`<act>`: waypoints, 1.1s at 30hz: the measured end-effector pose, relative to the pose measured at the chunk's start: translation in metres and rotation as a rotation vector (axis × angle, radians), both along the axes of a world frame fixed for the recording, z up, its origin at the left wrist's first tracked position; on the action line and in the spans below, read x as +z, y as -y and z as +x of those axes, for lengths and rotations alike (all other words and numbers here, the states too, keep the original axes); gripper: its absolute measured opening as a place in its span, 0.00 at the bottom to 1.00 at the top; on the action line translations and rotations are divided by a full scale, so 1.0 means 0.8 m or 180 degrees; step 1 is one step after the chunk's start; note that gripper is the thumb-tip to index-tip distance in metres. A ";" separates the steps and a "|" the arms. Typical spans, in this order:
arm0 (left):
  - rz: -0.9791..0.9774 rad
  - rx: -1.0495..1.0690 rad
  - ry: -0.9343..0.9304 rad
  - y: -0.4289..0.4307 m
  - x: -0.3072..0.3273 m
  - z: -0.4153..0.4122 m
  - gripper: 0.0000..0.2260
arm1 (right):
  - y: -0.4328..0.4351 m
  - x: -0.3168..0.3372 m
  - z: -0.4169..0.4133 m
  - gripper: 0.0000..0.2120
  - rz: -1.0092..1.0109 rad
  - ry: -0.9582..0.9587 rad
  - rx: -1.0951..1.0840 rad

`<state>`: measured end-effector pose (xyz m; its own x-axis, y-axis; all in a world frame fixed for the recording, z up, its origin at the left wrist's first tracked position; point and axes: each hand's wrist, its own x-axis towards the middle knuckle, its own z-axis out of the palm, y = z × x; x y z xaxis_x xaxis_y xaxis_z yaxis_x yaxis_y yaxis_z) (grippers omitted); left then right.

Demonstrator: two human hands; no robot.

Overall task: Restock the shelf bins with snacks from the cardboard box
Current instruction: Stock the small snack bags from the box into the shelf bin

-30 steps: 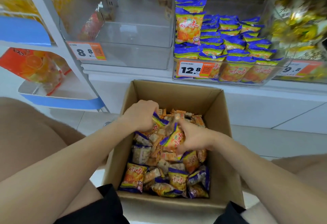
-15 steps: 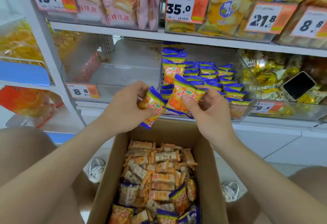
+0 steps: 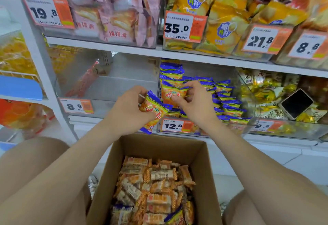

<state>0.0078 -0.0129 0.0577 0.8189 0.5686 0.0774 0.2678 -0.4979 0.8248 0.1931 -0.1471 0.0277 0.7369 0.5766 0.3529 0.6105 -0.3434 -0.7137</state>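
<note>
We look down from head height at a person crouched before a shop shelf, with a cardboard box (image 3: 159,146) open between the knees. The left hand (image 3: 127,113) has its fingers curled round an orange-and-blue snack packet (image 3: 154,112). It holds the packet tilted above the box's far edge, in front of the shelf, apparently waiting its turn.

The right hand (image 3: 194,104) pinches a second packet (image 3: 173,94) of the same kind. This one is upright at the front left of the clear bin (image 3: 213,131), whose price tag (image 3: 173,126) reads 12.8. We judge it is being stood there because the matching packets (image 3: 229,104) in that bin stand in tidy rows. Gripping it near the top would let the fingers lower it in among its neighbours.

Inside the box, loose wrapped snacks (image 3: 156,185) lie heaped. Most are a paler bar-shaped kind, with a few orange-and-blue ones near the bottom of the view, so we judge plenty is left to shelve. To the left sits another clear bin (image 3: 124,86) with an 8.8 tag (image 3: 76,106).
</note>
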 end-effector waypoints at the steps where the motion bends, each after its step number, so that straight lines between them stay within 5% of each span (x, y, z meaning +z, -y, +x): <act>1: -0.0018 0.0013 0.0002 -0.001 0.000 0.000 0.22 | -0.007 -0.003 0.001 0.23 -0.0072 0.0041 -0.0027; 4: -0.0064 0.0110 0.0053 -0.007 -0.003 0.001 0.21 | -0.020 -0.003 0.007 0.29 -0.0070 0.0231 -0.0259; 9: -0.0097 0.0239 0.0126 -0.008 0.001 0.001 0.22 | -0.023 0.000 -0.004 0.18 -0.0429 0.0736 -0.0174; 22: -0.0758 0.0516 0.0531 -0.001 0.011 0.002 0.19 | -0.013 0.006 0.005 0.14 -0.0846 0.0791 0.0286; 26: -0.1017 0.0510 0.0595 0.001 0.007 0.006 0.16 | -0.008 0.010 0.003 0.23 -0.1037 0.0690 0.0179; 29: -0.1259 0.0493 0.0738 0.000 0.006 0.010 0.15 | 0.001 0.032 -0.019 0.21 -0.0430 0.0504 0.0169; 31: -0.1560 0.0372 0.0927 0.002 0.007 0.013 0.15 | 0.005 0.046 -0.038 0.16 0.0064 -0.0003 0.0307; 33: -0.1860 0.0150 0.1106 0.005 0.009 0.016 0.15 | 0.011 0.054 -0.049 0.25 0.0041 -0.0544 0.0492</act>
